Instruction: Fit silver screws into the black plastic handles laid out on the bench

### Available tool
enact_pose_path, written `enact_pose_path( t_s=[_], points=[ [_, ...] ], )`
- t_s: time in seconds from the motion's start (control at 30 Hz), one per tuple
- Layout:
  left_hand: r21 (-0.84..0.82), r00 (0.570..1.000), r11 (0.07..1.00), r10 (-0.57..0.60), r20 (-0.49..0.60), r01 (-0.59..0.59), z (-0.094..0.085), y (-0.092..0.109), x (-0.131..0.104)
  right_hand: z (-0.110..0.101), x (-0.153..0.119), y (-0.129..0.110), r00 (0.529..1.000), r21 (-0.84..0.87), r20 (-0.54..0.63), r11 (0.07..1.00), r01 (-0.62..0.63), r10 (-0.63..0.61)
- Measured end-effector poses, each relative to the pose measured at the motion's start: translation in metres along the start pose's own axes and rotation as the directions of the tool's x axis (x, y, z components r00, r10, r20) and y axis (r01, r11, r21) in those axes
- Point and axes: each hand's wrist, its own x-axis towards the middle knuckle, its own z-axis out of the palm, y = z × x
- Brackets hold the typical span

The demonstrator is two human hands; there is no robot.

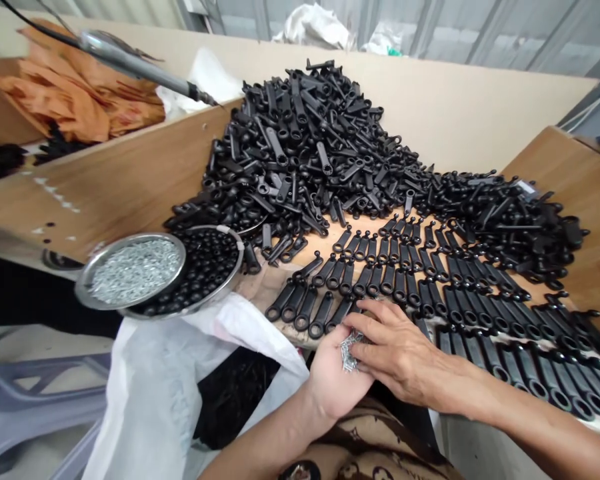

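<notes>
My left hand is cupped palm up near the table's front edge, with a small heap of silvery screws in it. Over that palm reaches my right hand, back upward, its fingers stretched and apart, touching the heap; whether a screw sits between its fingertips is hidden. Just beyond both hands, black plastic lever-like arms, each with a ring at one end and a small knob at the other, lie side by side in rows.
A large pile of black arms rises at the back. To the left, a metal bowl of screws rests on a basin of black balls. An electric screwdriver hangs upper left. A white sack hangs below the table edge.
</notes>
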Motion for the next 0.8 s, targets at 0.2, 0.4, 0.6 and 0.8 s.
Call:
enact_pose_path(
  t_s=[0.2, 0.4, 0.6, 0.8],
  points=[
    [-0.033, 0.997, 0.997, -0.074, 0.017, 0.074, 0.002, -0.005, -0.011, 0.011, -0.003, -0.011, 0.998, -0.015, -0.042, 0.999, 0.051, -0.052],
    [-0.067, 0.998, 0.996, -0.052, 0.037, 0.054, -0.001, -0.004, -0.016, 0.012, 0.001, -0.011, 0.989, 0.056, -0.118, 0.994, 0.091, -0.084],
    [-0.165, 0.987, 0.985, -0.017, 0.159, 0.044, 0.002, 0.0, -0.011, 0.004, 0.008, 0.003, 0.989, 0.38, -0.143, 0.922, 0.075, -0.021],
    [0.016, 0.993, 0.999, 0.028, 0.115, -0.03, -0.005, 0.011, 0.005, -0.004, 0.01, 0.033, 0.913, 0.864, -0.055, 0.479, -0.159, 0.403]
  ],
)
